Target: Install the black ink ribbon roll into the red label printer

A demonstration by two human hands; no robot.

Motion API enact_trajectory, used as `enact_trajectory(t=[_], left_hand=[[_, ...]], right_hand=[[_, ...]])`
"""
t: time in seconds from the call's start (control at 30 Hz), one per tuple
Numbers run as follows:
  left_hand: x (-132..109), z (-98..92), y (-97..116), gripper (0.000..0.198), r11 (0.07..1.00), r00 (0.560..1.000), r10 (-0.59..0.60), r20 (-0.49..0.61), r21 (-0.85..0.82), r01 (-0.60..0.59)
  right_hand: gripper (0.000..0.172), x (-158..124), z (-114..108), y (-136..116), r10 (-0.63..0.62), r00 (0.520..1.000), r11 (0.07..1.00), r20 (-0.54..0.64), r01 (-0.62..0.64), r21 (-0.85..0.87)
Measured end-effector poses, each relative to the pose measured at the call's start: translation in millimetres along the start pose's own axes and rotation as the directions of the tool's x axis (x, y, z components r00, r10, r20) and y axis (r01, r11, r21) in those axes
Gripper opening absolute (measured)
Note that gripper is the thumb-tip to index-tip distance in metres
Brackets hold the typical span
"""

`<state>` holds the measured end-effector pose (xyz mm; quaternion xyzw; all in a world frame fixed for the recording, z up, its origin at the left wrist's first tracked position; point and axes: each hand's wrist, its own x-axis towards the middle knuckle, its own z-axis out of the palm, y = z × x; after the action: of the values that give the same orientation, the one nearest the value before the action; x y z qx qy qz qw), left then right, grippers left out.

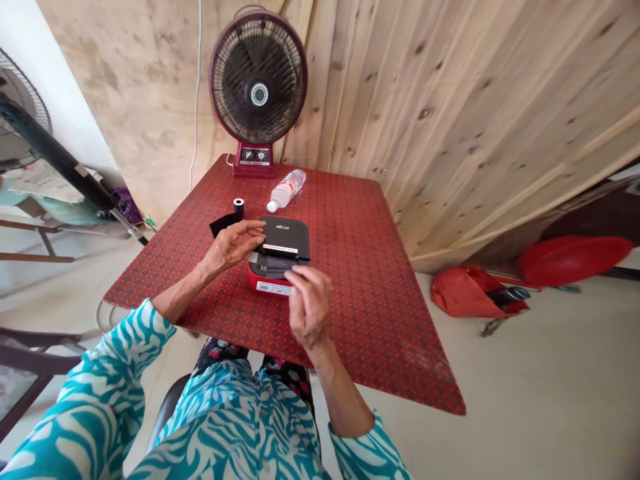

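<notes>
A small black-topped machine with a red lower body, which looks like a label printer (287,233), sits on the table in front of me. A white strip crosses its lid, and a dark grey film-like piece (277,267) lies at its near opening. My left hand (233,245) is open at the machine's left side, fingers stretched and fingertips at the lid's edge. At the near right corner is my right hand (311,303), its fingers loosely bent and its fingertips by the grey piece. Whether they touch it is unclear. Behind my left hand stands a black roll (239,206) with a black strip (224,224) trailing from it.
A clear plastic bottle (287,190) lies beyond the machine. At the back of the red patterned table (370,313) stands a maroon fan (259,93) against the wooden wall. A red bag (465,293) rests on the floor to the right.
</notes>
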<state>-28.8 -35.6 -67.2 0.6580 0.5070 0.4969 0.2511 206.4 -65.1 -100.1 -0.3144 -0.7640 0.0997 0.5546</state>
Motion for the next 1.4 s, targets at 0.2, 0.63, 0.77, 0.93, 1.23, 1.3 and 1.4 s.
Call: enact_trajectory(t=[0.2, 0.63, 0.77, 0.93, 1.23, 1.3, 1.4], left_hand=[[2, 13.4, -7, 0.055, 0.995, 0.99, -0.06, -0.124, -0.093, 0.049], [-6, 29.1, -21, 0.075, 0.831, 0.956, -0.29, -0.048, -0.509, 0.226], [-11, 34.9, -22, 0.075, 0.759, 0.95, -0.31, -0.031, -0.61, 0.228], [-22, 35.4, -18, 0.067, 0.659, 0.942, -0.333, 0.04, -0.704, 0.263], [-23, 32.9, -19, 0.082, 0.66, 0.957, -0.288, 0.033, -0.717, 0.223], [-23, 34.3, -21, 0.087, 0.673, 0.954, -0.298, 0.011, -0.706, 0.219], [-24, 35.8, -24, 0.09, 0.68, 0.951, -0.308, 0.015, -0.696, 0.231]], right_hand=[[0.036, 49, 17, 40, 0.693, 0.717, 0.59, 0.066, -0.618, 0.519], [0.046, 56, 28, 48, 0.747, 0.638, 0.433, 0.186, -0.68, 0.591], [0.047, 55, 26, 50, 0.729, 0.64, 0.438, 0.243, -0.709, 0.553], [0.047, 53, 26, 49, 0.744, 0.625, 0.421, 0.237, -0.714, 0.56], [0.047, 47, 33, 48, 0.785, 0.597, 0.388, 0.167, -0.684, 0.618], [0.048, 44, 36, 49, 0.783, 0.599, 0.384, 0.168, -0.678, 0.627], [0.046, 40, 39, 50, 0.777, 0.615, 0.428, 0.132, -0.67, 0.606]])
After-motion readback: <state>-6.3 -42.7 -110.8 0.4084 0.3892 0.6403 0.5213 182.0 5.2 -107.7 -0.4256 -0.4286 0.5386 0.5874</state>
